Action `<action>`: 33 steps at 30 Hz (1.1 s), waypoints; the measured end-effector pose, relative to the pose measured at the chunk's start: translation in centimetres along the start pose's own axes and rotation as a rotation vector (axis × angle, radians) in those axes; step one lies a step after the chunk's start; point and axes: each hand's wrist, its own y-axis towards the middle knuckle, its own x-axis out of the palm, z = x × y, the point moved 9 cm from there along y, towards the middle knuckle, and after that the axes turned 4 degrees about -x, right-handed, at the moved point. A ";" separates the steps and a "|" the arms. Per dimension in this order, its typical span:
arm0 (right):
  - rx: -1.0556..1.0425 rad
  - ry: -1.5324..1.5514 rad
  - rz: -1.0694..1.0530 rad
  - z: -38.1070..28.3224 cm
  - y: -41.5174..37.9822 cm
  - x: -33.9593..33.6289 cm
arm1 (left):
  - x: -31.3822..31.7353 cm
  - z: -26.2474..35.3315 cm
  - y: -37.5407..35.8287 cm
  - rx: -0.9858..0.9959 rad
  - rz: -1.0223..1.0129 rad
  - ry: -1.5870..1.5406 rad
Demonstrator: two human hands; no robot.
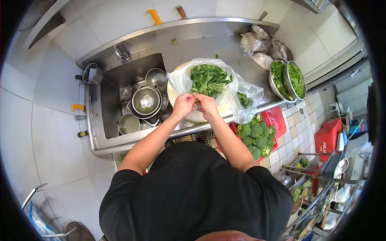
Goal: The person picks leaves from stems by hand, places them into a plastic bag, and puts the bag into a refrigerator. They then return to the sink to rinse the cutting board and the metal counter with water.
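My left hand [185, 105] and my right hand [206, 107] meet at the fingertips, just in front of a heap of green leaves [210, 79]. Both have their fingers pinched together, and whatever is between them is too small to make out. The leaves lie on a clear plastic bag [180, 82], spread over a round pale board [173, 95] on the steel counter. To the right, a second clear bag [250, 94] has more leaves inside.
At the left is a sink [113, 94] with stacked metal bowls [146, 101]. Metal bowls of cut greens [296, 80] stand at the counter's right end. A red crate of broccoli [257, 136] is below the counter edge. Shelves with dishes are at the lower right.
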 end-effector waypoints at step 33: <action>0.078 -0.225 0.116 -5.5 10.0 -5.6 | -22.6 -16.5 -20.2 -0.130 0.295 -0.239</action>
